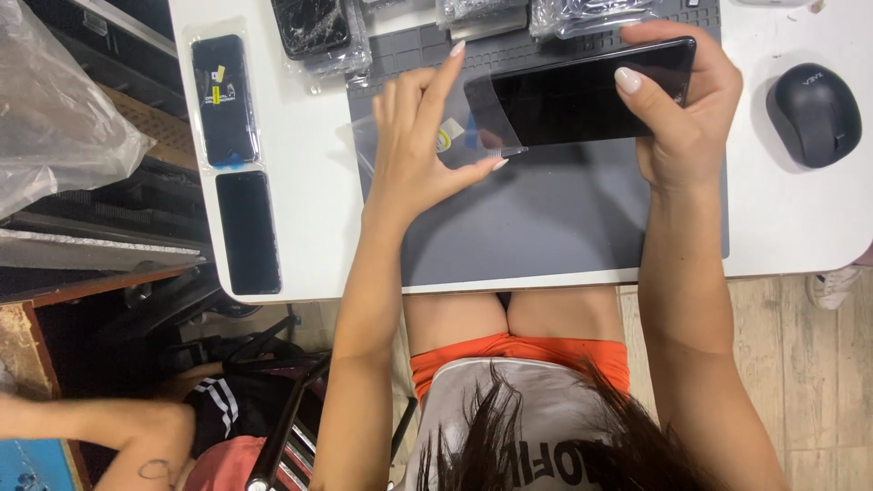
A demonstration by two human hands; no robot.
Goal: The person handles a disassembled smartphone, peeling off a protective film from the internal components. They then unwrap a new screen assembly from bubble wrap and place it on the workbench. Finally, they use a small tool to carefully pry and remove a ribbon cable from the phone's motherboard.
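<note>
Head view: right hand [688, 118] clasps black phone [582, 91] over grey mat [546, 218], left hand [414, 136] at 9 o'clock pinches clear film [486, 127]; film may crease or trap dust if pinch slips.

the right hand [682, 109] grips a black phone [582, 91] by its right end, above a grey mat [546, 227] on a white table [782, 218]. the left hand [418, 136] pinches a clear film [427, 136] at the phone's left edge. a black mouse [812, 114] sits far right. two dark phone screens [236, 164] lie left; bagged parts [318, 36] lie at the far edge. another person's arm [100, 427] shows near left.
</note>
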